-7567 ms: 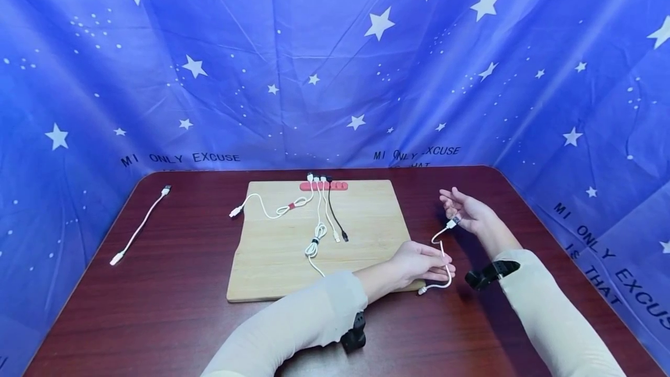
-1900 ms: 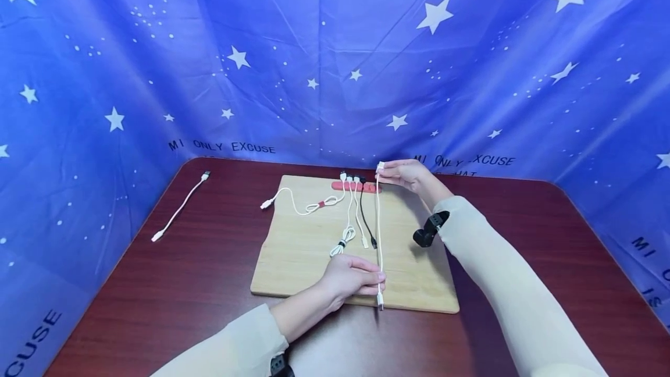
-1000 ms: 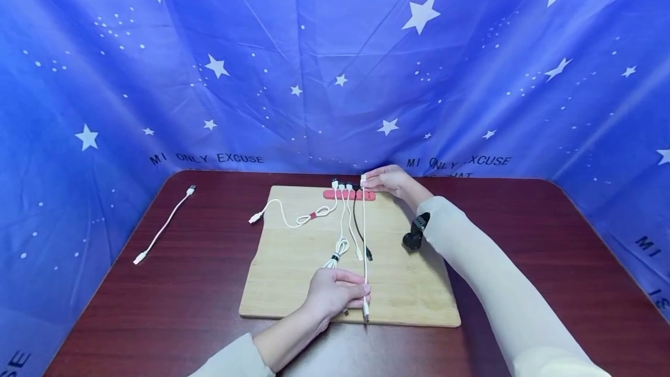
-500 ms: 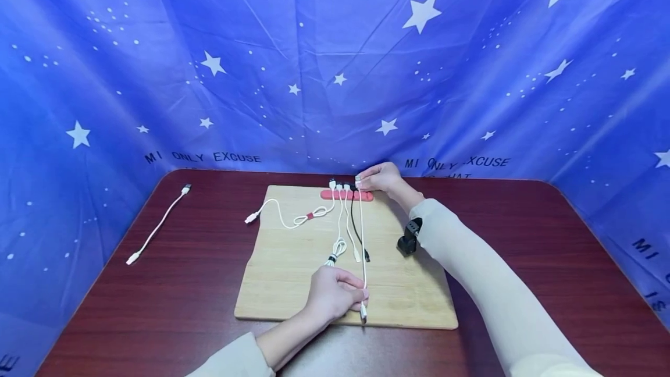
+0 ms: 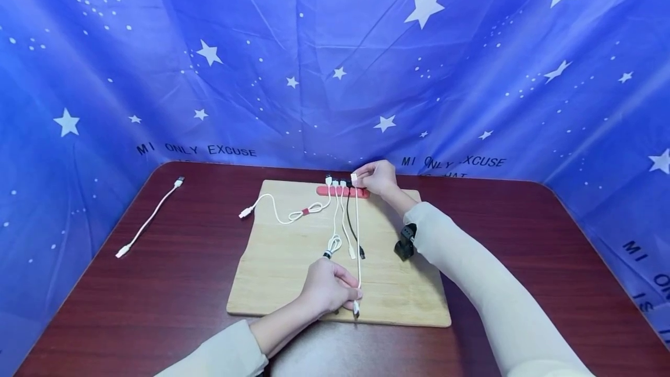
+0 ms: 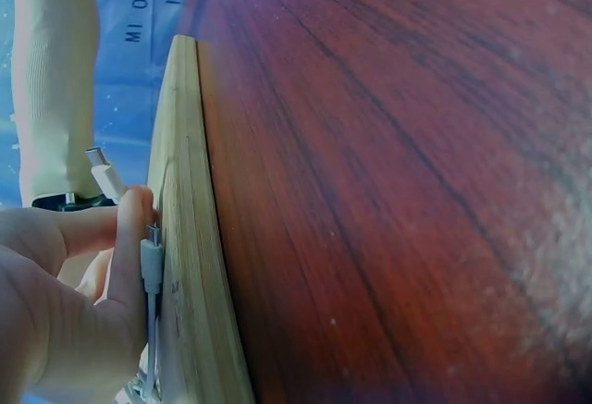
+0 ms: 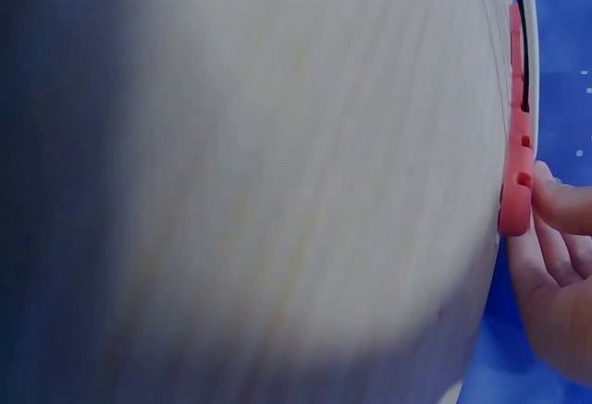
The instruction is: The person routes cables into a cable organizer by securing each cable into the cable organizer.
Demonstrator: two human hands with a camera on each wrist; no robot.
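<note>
A white USB cable [image 5: 358,231] runs nearly straight between my two hands, above a wooden board. My left hand [image 5: 327,288] pinches it just above its lower plug [image 5: 356,309], over the board's front edge. That plug [image 6: 107,180] sticks out past the fingertips in the left wrist view. My right hand [image 5: 378,178] pinches the upper plug [image 5: 354,178] between thumb and fingers, at the right part of a red cable holder [image 5: 330,191]. The holder [image 7: 518,173] shows bare notches near its end in the right wrist view. A black cable [image 5: 352,214] sits in a notch left of them.
Several white cables hang from the holder at the back edge of the wooden board [image 5: 403,284]; one is looped with a red tie [image 5: 306,212]. Another white cable [image 5: 150,217] lies on the dark red table [image 5: 173,284] at left. A starry blue curtain [image 5: 293,121] stands behind.
Earlier, the cable hung bent beside the board's right side. Both hands have since brought it left over the board and straightened it. Lately the right hand has settled at the red holder.
</note>
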